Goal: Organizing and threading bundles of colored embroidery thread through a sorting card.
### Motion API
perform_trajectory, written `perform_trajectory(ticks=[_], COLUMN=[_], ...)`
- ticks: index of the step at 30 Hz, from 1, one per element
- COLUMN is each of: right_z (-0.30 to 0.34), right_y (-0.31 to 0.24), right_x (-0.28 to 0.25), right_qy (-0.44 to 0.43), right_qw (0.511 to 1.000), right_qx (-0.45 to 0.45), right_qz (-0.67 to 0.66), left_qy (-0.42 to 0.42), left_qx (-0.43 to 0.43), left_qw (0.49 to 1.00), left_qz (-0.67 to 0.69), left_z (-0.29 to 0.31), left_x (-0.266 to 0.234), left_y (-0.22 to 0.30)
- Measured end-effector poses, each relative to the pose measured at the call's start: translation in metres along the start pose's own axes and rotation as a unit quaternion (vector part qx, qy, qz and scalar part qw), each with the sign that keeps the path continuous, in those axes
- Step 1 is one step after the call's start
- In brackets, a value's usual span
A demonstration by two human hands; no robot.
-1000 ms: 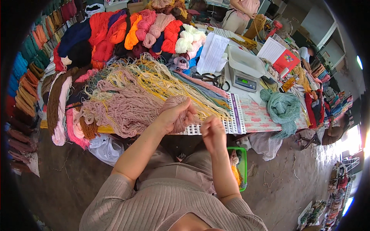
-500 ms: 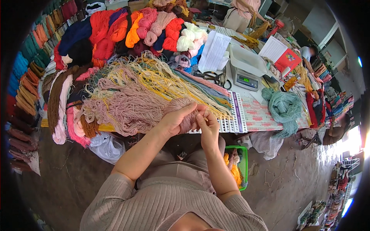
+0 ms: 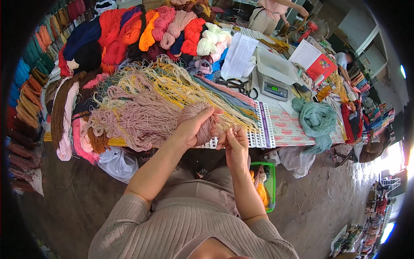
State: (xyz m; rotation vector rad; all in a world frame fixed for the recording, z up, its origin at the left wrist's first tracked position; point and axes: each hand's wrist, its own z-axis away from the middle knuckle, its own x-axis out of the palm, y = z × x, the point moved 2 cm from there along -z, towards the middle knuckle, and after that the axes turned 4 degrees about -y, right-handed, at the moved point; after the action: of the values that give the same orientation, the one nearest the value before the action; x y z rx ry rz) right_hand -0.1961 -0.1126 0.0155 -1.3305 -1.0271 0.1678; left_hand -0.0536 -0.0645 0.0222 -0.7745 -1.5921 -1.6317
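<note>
My left hand (image 3: pixel 192 128) is wrapped round a ball of dusty-mauve yarn (image 3: pixel 209 130) above the table's near edge. Just right of it, my right hand (image 3: pixel 236 147) pinches a thin yarn strand by the ball; the strand's exact path is hard to make out. Under and left of the ball spreads a loose heap of mauve yarn (image 3: pixel 133 114). Yellow and cream strands (image 3: pixel 172 86) fan out behind it, with grey-blue and pink lengths along their right side.
A digital scale (image 3: pixel 276 90) with a white tray stands right of scissors (image 3: pixel 241 86). A teal yarn bundle (image 3: pixel 317 116) hangs over the table edge. Bright skeins (image 3: pixel 114 34) pile up behind. Below sits a green basket (image 3: pixel 270 187). A person (image 3: pixel 267 17) stands across the table.
My right hand has moved slightly down and right, away from the ball. My left hand, with the ball, has tilted and shifted a little left. The person across the table has moved their arms.
</note>
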Motion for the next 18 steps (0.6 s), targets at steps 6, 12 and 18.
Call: perform_trajectory(ticks=[6, 12, 18], right_z=[0.001, 0.006, -0.010], right_y=[-0.001, -0.004, -0.011], right_x=[-0.001, 0.007, -0.016], right_qy=[-0.001, -0.115, 0.031], right_qw=[1.000, 0.983, 0.980], right_qx=[-0.005, 0.141, -0.025], right_qz=[0.006, 0.002, -0.194], left_qy=[0.000, -0.032, -0.058], left_qx=[0.019, -0.022, -0.045], left_qw=[0.999, 0.999, 0.996], left_qz=[-0.026, -0.003, -0.052], left_z=[-0.001, 0.002, 0.006], left_x=[0.005, -0.002, 0.003], left_y=[0.002, 0.003, 0.006])
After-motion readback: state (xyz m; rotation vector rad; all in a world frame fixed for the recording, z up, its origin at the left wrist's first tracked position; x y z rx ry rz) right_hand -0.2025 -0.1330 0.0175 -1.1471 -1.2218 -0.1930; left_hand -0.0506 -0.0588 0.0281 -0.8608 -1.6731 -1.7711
